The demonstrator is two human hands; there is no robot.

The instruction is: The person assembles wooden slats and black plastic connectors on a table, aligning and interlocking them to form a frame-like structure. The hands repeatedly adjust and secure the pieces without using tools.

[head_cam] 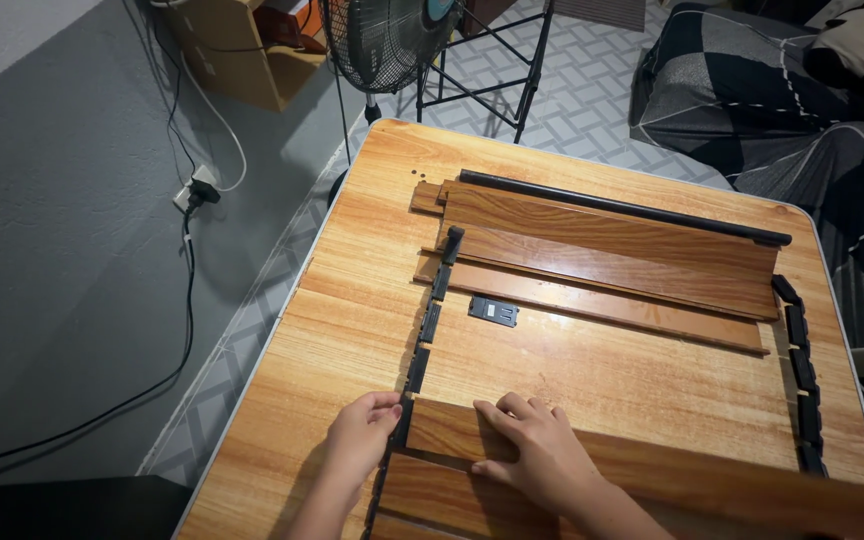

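— Two hands are down at the near edge of the wooden table (352, 290). The left hand (357, 440) has its fingertips pinched on the black plastic rail (420, 360) that runs away from the person, gripping it just where a wooden slat (652, 470) meets it.

— And the other?

— The right hand (527, 450) lies flat, fingers spread, pressing on that slat's left end. Not gripping, just resting palm-down. The slat runs off to the right, tilted a little, its far end blurred at the picture's edge.

— Any labels or packaging?

— None that I can make out. Closest is a small flat black rectangular plate (493, 311) lying loose on the tabletop, beyond the hands, just right of the rail.

— What's further out?

— A stack of longer wooden boards (612, 260), overlapping, with a long black bar (622, 208) along their far edge. A second black segmented rail (800, 360) lies down the right side of the table, well apart from the first. Two small dark dots (419, 173) sit near the far left corner.

— And off the table?

— A black standing fan (387, 40) and a black metal frame (492, 60) beyond it, a wooden box (242, 50) by the grey wall, a plug with cables (192, 200) trailing down to the floor, and dark patterned bedding (752, 90) on the right.
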